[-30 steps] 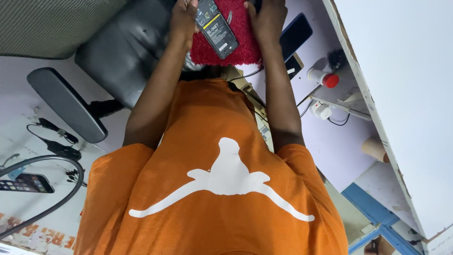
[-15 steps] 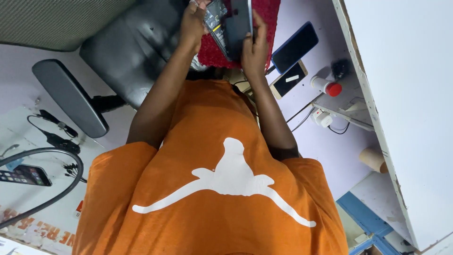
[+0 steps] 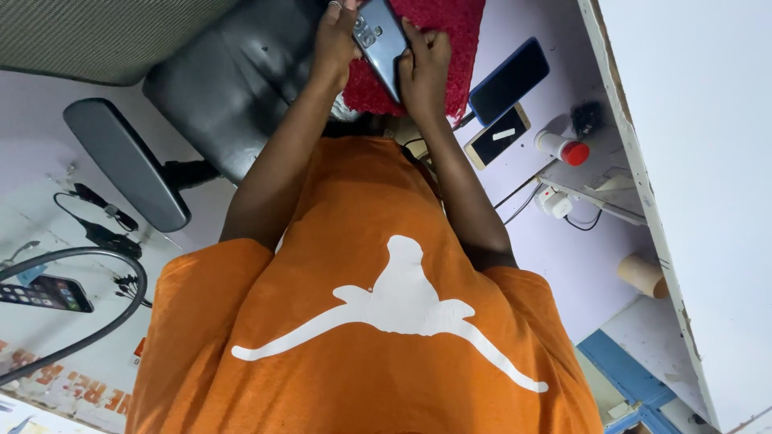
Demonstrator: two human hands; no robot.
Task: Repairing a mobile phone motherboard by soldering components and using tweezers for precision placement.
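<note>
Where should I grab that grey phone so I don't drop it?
Probably by its long edges, coming in from either side, as the left hand and right hand do. The grey phone is thin, flat and held above the red mat, leaving its edges free.

Both arms stretched out, bare forearms nearly parallel. Left hand (image 3: 338, 40) and right hand (image 3: 424, 68) sit close together (fingers curled in), each gripping opposite sides of one phone (image 3: 382, 40).
</note>
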